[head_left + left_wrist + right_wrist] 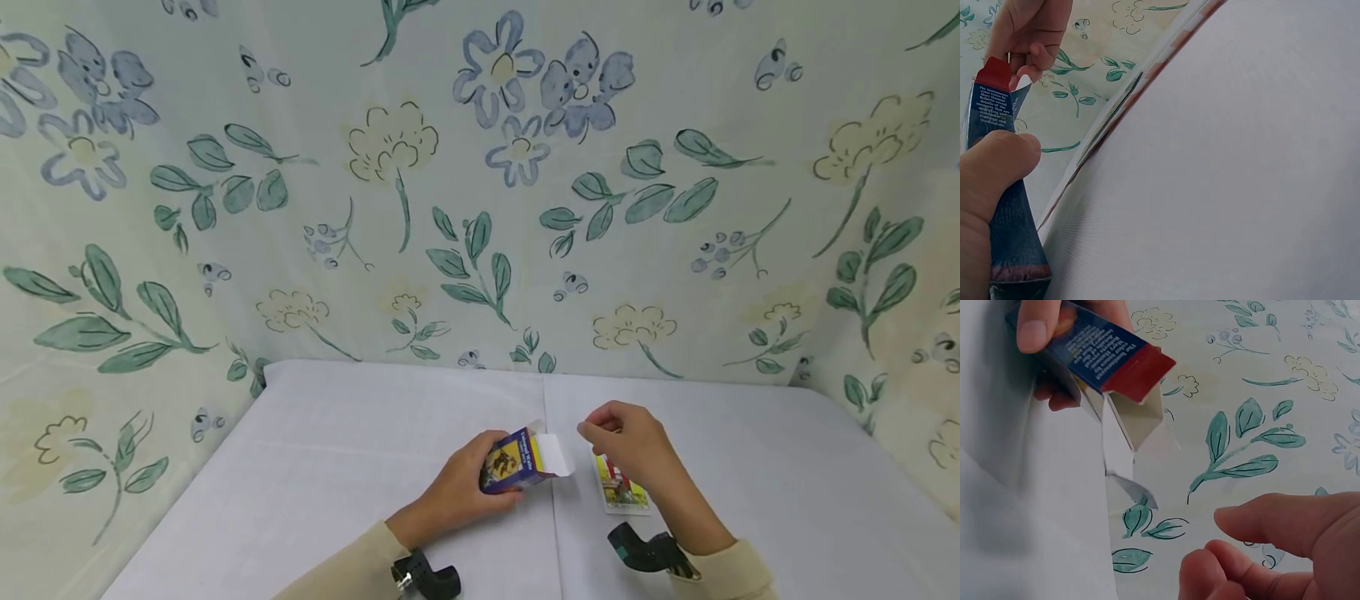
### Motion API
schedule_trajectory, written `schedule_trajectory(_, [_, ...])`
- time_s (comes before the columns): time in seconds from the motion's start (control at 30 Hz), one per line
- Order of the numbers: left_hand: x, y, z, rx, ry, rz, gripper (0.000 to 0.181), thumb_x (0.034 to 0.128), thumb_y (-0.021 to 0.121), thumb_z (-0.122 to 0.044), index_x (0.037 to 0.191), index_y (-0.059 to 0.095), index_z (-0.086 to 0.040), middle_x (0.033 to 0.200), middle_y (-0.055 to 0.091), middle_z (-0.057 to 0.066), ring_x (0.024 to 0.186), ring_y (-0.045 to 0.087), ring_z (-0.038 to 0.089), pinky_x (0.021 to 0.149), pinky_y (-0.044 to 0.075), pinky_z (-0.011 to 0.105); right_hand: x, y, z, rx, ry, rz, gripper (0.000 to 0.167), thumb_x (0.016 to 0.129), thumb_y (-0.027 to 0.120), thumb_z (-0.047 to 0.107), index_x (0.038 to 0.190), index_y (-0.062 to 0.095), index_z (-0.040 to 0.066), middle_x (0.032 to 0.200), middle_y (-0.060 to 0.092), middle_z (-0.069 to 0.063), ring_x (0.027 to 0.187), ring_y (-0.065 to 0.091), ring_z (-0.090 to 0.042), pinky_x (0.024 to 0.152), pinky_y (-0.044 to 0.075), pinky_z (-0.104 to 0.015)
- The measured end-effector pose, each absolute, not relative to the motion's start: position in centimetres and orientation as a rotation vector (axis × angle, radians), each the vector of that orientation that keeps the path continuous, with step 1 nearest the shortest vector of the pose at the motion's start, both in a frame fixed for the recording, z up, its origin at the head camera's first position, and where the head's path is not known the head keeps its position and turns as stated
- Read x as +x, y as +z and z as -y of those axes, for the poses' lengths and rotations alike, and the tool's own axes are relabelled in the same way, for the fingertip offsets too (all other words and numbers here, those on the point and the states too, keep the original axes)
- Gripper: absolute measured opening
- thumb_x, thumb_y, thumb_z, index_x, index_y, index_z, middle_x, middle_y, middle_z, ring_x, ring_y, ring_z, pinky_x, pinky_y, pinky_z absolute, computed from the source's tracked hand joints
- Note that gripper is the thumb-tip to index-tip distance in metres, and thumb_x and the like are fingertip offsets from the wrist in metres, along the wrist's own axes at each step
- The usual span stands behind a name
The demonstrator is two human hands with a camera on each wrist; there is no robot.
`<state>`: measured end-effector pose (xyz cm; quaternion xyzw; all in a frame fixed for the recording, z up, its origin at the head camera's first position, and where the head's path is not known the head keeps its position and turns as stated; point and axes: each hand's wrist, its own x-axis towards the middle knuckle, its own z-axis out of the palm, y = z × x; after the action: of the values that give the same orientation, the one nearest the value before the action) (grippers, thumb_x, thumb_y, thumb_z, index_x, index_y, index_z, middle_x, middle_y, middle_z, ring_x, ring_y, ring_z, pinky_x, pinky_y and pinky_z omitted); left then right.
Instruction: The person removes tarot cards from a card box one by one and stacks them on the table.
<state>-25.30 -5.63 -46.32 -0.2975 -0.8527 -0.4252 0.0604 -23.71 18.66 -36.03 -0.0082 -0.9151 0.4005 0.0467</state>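
A small dark-blue card box (504,468) with a yellow picture panel is gripped by my left hand (463,482), thumb across one face. Its end faces right, flaps lifted: a white one (555,455) in the head view, a red one (1141,374) in the right wrist view. Pale inner walls show through that end. To the box's right, my right hand (633,442) hovers with fingers bent; the right wrist view shows a gap between thumb and fingertips and nothing held. Partly hidden below that hand, a colourful picture card (624,495) lies on the table; whether others lie under it I cannot tell.
White cloth covers the table (322,475), with a crease running front to back beside the box. Behind and at both sides hangs a floral curtain (480,267). Black camera mounts sit on the left wrist (429,578) and right wrist (643,550).
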Motion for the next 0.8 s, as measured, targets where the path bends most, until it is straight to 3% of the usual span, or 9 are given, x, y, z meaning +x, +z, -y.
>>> schedule_trajectory(0.2, [-25.4, -46.2, 5.6, -0.885, -1.267, 2.587, 0.073, 0.0778, 0.078, -0.041, 0.137, 0.042, -0.018, 0.120, 0.055, -0.005, 0.099, 0.053, 0.005, 0.084, 0.047, 0.025, -23.5, -36.0, -17.9, 0.010, 1.244, 2.771, 0.020, 0.088, 0.068, 0.022, 0.095, 0.064, 0.004, 0.078, 0.061, -0.006, 0.070, 0.058, -0.022, 0.055, 0.052, -0.032])
schedule_trajectory(0.43, [-25.5, -46.2, 5.7, -0.890, -1.269, 2.578, 0.073, 0.0776, 0.079, -0.041, 0.136, 0.042, -0.018, 0.120, 0.055, -0.005, 0.099, 0.053, 0.006, 0.084, 0.047, 0.025, -23.4, -35.9, -17.1, 0.083, 1.276, 2.722, 0.014, 0.086, 0.071, 0.015, 0.092, 0.064, 0.004, 0.077, 0.061, -0.005, 0.069, 0.057, -0.022, 0.062, 0.053, -0.030])
schedule_trajectory(0.8, [-25.4, -46.5, 5.6, -0.895, -1.266, 2.578, 0.071, 0.0781, 0.078, -0.041, 0.136, 0.043, -0.019, 0.118, 0.056, -0.005, 0.097, 0.053, 0.005, 0.083, 0.047, 0.024, -22.9, -36.6, -15.8, 0.139, 1.283, 2.755, 0.013, 0.084, 0.074, 0.015, 0.090, 0.065, 0.008, 0.078, 0.061, -0.002, 0.070, 0.054, -0.017, 0.059, 0.050, -0.027])
